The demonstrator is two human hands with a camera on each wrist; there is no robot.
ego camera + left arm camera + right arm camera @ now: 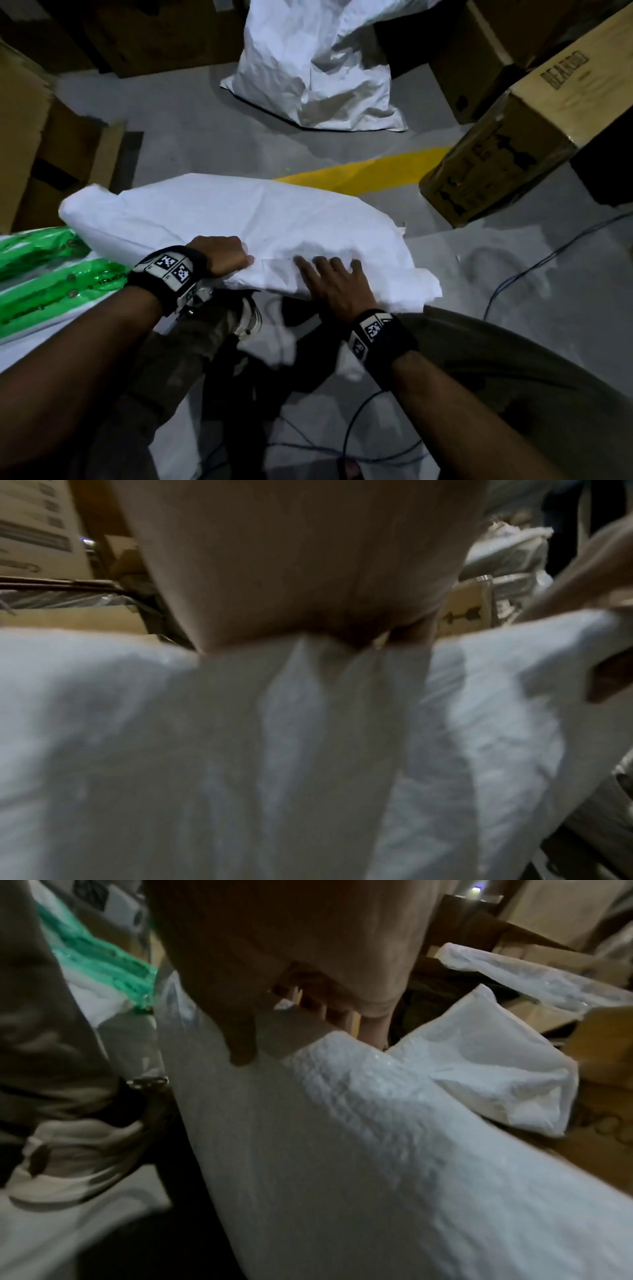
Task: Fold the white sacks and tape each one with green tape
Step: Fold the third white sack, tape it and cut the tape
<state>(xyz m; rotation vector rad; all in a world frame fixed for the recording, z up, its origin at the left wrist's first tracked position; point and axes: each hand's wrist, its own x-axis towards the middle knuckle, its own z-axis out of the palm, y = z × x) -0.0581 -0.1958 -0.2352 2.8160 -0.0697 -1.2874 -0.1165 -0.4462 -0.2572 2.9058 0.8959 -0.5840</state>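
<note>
Your left hand [222,255] grips the near edge of the white sack [219,219]; your right hand [334,284] presses flat beside it, fingers spread, sack lying crosswise before you.

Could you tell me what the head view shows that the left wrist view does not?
Only the head view shows the yellow floor line, the green-taped sacks, the second white sack standing behind, and the right hand spread flat. Only the left wrist view shows the left palm's underside. Both show the white sack that the left hand grips.
</note>
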